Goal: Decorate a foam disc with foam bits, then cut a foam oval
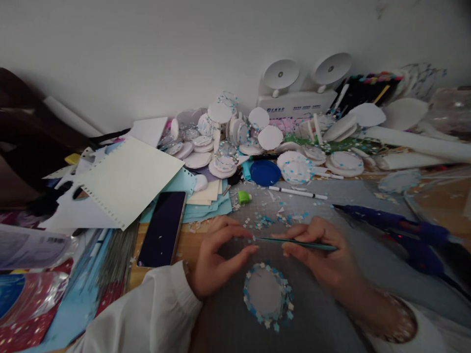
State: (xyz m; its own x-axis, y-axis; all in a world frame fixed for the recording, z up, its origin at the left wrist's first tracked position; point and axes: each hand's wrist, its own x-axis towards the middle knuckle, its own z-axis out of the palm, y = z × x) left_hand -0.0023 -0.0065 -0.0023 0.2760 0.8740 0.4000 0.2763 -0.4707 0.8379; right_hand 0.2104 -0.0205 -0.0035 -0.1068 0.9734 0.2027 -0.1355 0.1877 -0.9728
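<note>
My right hand is closed in a pinch on teal tweezers that point left. My left hand is pinched at the tweezers' tip, thumb and forefinger together on something too small to make out. Just below both hands lies a round grey disc ringed with small blue and white paper flowers, on a grey cutting mat. A scatter of tiny blue and white flower pieces lies just beyond my fingers.
A dark phone lies left of my left hand. A blue glue gun rests at the right. Behind are several decorated white discs, a blue lid, a white pen, a notepad sheet and a white lamp.
</note>
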